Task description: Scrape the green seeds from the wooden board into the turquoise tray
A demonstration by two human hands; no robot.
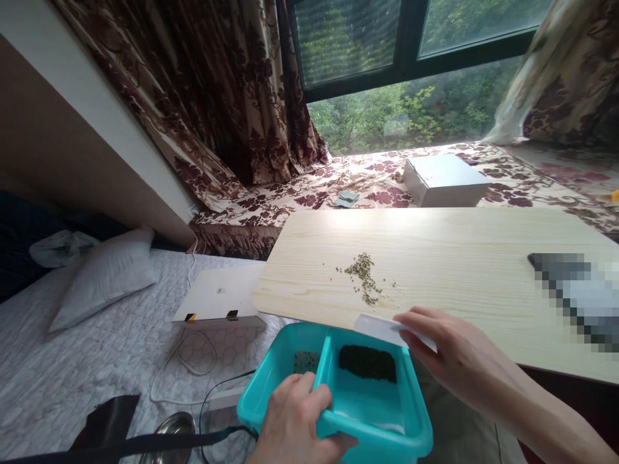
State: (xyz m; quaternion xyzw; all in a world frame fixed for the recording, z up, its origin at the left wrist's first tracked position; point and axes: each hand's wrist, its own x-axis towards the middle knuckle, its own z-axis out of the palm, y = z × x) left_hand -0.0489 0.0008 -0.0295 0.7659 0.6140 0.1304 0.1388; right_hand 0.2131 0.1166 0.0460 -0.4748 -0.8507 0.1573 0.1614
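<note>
A turquoise two-compartment bin sits just under the table's near edge. My left hand is closed around its near rim by the divider. Dark, fine grains lie heaped in the right compartment, and a sparse patch of small specks is in the left one. Between the fingers of my right hand is a flat white card, held at the table's edge above the bin. Small greenish-brown beans are scattered on the pale wooden table, just beyond the card.
A dark-edged, blurred-out device lies on the table's right side. Beyond the table, a white box and a folded cloth rest on the window ledge. On the bed at left are another white box, cables and a metal bowl.
</note>
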